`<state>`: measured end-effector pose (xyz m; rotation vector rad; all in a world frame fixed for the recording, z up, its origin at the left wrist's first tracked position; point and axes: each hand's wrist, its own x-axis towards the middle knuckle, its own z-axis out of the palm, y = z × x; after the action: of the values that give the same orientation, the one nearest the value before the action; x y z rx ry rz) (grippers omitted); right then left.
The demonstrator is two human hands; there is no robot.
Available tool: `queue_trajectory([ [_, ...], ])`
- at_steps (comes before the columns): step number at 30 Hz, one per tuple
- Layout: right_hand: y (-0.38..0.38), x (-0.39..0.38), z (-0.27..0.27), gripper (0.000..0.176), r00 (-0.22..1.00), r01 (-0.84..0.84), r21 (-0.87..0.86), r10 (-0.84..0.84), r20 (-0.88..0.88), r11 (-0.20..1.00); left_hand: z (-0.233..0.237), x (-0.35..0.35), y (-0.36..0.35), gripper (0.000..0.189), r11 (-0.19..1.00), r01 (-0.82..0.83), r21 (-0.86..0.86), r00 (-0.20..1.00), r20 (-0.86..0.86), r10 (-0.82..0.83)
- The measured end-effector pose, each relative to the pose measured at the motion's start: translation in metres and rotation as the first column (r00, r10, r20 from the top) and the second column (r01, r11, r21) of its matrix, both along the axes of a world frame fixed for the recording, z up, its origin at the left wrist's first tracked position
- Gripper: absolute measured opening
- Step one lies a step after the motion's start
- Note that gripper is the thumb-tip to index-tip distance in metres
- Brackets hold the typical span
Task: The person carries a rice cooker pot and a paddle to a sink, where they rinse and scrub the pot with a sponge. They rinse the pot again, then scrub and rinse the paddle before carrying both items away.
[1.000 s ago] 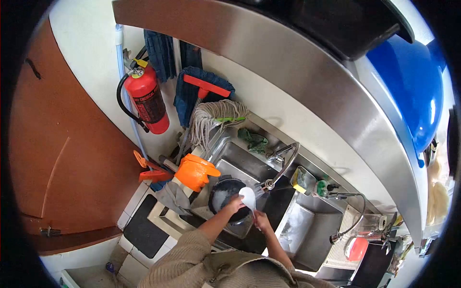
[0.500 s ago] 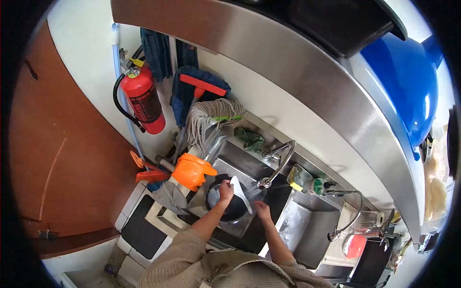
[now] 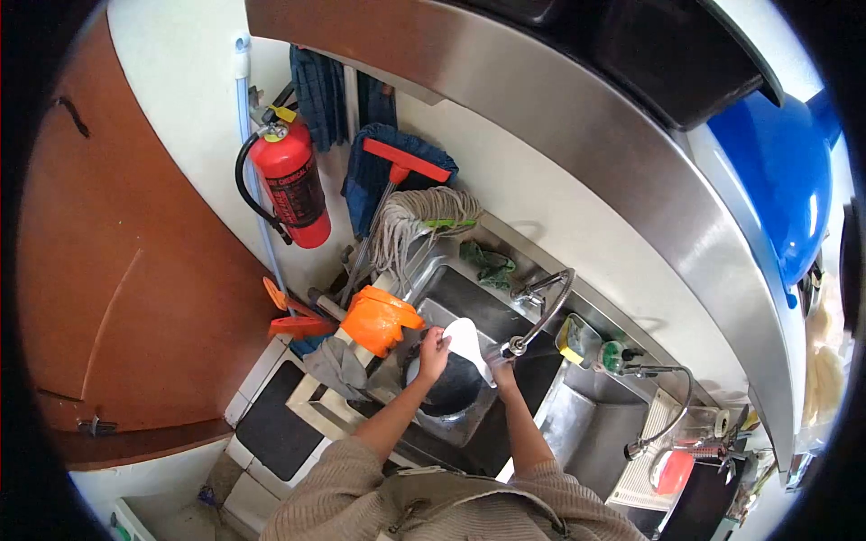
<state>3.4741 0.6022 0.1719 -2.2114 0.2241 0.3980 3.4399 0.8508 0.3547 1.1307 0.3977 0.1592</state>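
My left hand is closed on the edge of a flat white piece, broad at the top and narrowing toward the lower right. Its exact kind does not show. Below it a round black pan rests in the left sink basin. My right hand is beside the spray head of the faucet, close to the narrow end of the white piece. The spray head partly hides its fingers, so their grip does not show.
An orange container and a grey cloth sit on the left rim. Behind are a string mop and a fire extinguisher. Right of the faucet are a sponge holder, a second basin and another faucet.
My right hand has moved up to the faucet's spray head. The white piece has turned, showing more of its broad face. The whole view has shifted slightly.
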Motion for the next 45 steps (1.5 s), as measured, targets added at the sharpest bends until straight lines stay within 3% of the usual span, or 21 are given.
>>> queue_trajectory([
  [2, -0.005, -0.033, 0.081, 0.021, 0.992, -0.093, 0.41, 0.12, -0.042, 0.907, 0.006, 0.011, -0.003, 0.012, 0.956, -0.006, 0.292, 0.998, 0.068, -0.014],
  [3, -0.008, -0.041, 0.102, 0.021, 0.993, -0.088, 0.405, 0.113, -0.04, 0.91, 0.024, 0.013, -0.003, 0.01, 0.957, 0.0, 0.289, 0.994, 0.104, -0.031],
  [5, -0.024, -0.05, 0.121, 0.019, 0.907, 0.18, 0.504, 0.055, -0.417, 0.844, 0.044, 0.016, 0.002, 0.009, 0.914, 0.043, 0.403, 0.994, 0.073, -0.079],
  [6, -0.031, -0.049, 0.122, 0.019, 0.908, 0.186, 0.504, 0.049, -0.417, 0.843, 0.045, 0.016, 0.004, 0.008, 0.852, 0.081, 0.517, 0.993, 0.035, -0.115],
  [7, -0.037, -0.044, 0.124, 0.018, 0.922, 0.186, 0.454, 0.005, -0.387, 0.872, 0.039, 0.019, 0.004, 0.009, 0.898, -0.016, 0.441, 0.976, 0.2, -0.081],
  [9, -0.025, -0.034, 0.153, 0.03, 0.956, 0.222, 0.436, -0.106, -0.274, 0.872, 0.037, 0.015, 0.012, 0.009, 0.904, -0.031, 0.426, 0.976, 0.206, -0.064],
  [11, -0.023, -0.005, 0.181, 0.031, 0.983, 0.086, 0.527, 0.013, -0.182, 0.846, 0.045, 0.002, 0.022, 0.009, 0.91, -0.041, 0.413, 0.978, 0.204, -0.048],
  [12, -0.011, 0.014, 0.193, 0.033, 0.97, 0.217, 0.509, -0.126, -0.208, 0.833, 0.054, -0.007, 0.029, 0.009, 0.9, -0.036, 0.434, 0.98, 0.194, -0.054],
  [13, 0.012, 0.024, 0.235, 0.018, 0.951, 0.307, 0.449, -0.248, -0.186, 0.839, 0.063, -0.014, 0.036, 0.008, 0.89, -0.032, 0.455, 0.981, 0.184, -0.059],
  [15, 0.022, 0.047, 0.261, 0.021, 0.958, 0.285, 0.458, -0.245, -0.146, 0.842, 0.061, -0.028, 0.046, 0.008, 0.893, -0.026, 0.45, 0.981, 0.183, -0.064],
  [22, 0.031, 0.026, 0.241, 0.021, 0.963, 0.262, 0.489, -0.192, -0.188, 0.832, 0.111, -0.08, 0.077, 0.008, 0.858, -0.028, 0.512, 0.985, 0.162, -0.065],
  [24, 0.026, 0.013, 0.254, 0.027, 0.943, 0.244, 0.435, -0.316, 0.102, 0.867, 0.125, -0.088, 0.087, 0.008, 0.877, -0.08, 0.474, 0.978, 0.206, -0.021],
  [26, 0.029, -0.001, 0.299, 0.026, 0.911, 0.041, 0.491, -0.234, 0.339, 0.87, 0.13, -0.096, 0.099, 0.009, 0.888, -0.182, 0.422, 0.972, 0.213, 0.098],
  [28, 0.045, -0.012, 0.336, 0.029, 0.939, -0.113, 0.49, -0.067, 0.336, 0.864, 0.14, -0.099, 0.112, 0.011, 0.914, -0.189, 0.358, 0.974, 0.184, 0.13],
  [29, 0.044, -0.014, 0.34, 0.031, 0.928, -0.217, 0.314, 0.095, 0.361, 0.924, 0.14, -0.097, 0.116, 0.011, 0.924, -0.222, 0.312, 0.962, 0.227, 0.154],
  [30, 0.047, -0.013, 0.342, 0.031, 0.931, -0.207, 0.318, 0.086, 0.356, 0.925, 0.14, -0.095, 0.12, 0.012, 0.931, -0.254, 0.264, 0.945, 0.271, 0.181],
  [33, 0.067, -0.005, 0.344, 0.024, 0.893, -0.133, -0.049, 0.141, 0.428, 0.99, 0.158, -0.097, 0.128, 0.01, 0.931, -0.255, 0.26, 0.938, 0.299, 0.174],
  [38, 0.1, 0.011, 0.335, 0.024, 0.89, -0.101, 0.079, 0.054, 0.452, 0.992, 0.169, -0.109, 0.131, 0.009, 0.921, -0.292, 0.257, 0.92, 0.341, 0.196],
  [40, 0.112, 0.012, 0.338, 0.024, 0.881, -0.074, -0.043, 0.086, 0.465, 0.996, 0.168, -0.117, 0.136, 0.009, 0.917, -0.299, 0.265, 0.921, 0.333, 0.204],
  [44, 0.126, 0.0, 0.359, 0.026, 0.89, -0.072, 0.001, 0.064, 0.452, 0.997, 0.169, -0.129, 0.145, 0.009, 0.891, -0.319, 0.324, 0.932, 0.279, 0.232],
  [45, 0.129, -0.004, 0.361, 0.027, 0.895, -0.083, 0.105, 0.028, 0.445, 0.991, 0.166, -0.13, 0.146, 0.009, 0.892, -0.316, 0.323, 0.933, 0.278, 0.23],
])
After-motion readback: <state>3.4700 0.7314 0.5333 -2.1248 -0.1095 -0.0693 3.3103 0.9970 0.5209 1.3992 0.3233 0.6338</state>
